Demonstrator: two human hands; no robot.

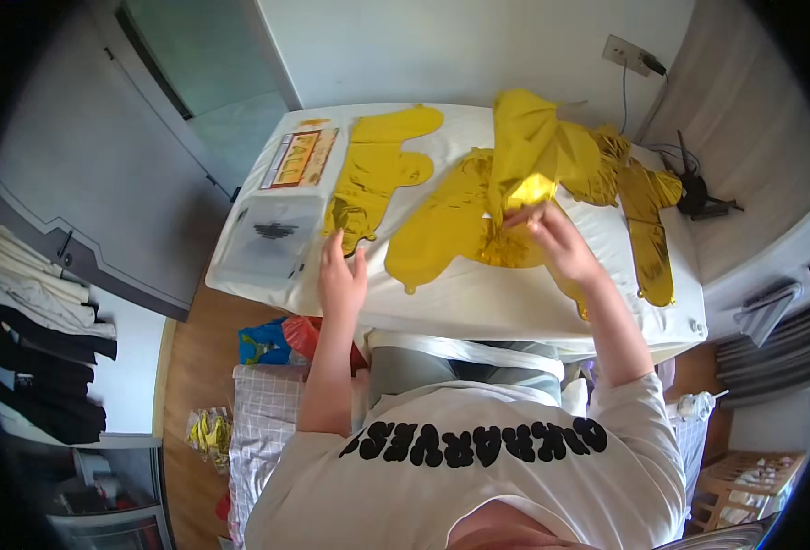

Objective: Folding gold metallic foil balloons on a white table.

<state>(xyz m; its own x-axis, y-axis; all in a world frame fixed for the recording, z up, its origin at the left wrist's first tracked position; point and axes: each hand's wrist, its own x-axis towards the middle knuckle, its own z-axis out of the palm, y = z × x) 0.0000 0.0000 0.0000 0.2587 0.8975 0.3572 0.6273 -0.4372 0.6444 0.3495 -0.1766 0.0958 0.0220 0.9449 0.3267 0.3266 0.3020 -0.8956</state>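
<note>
Several flat gold foil balloons lie on a white-covered table. My left hand [339, 278] rests at the table's left part, fingers apart, its tips at the lower end of an F-shaped foil balloon [368, 174]. My right hand [559, 240] is closed in a pinch on a raised, crumpled foil balloon [526, 137], which stands up from the table. Beneath and left of it a wide foil balloon [432, 229] lies flat. Farther right is another foil balloon [646, 234], long and narrow. The exact pinch point is partly hidden by my fingers.
A clear plastic box [268, 240] and a printed card [301, 158] sit at the table's left end. A black stand-like object [695, 183] with cables is beyond the right edge. Red and blue bags [263, 344] lie below the table, a gold-filled packet [209, 436] on the floor.
</note>
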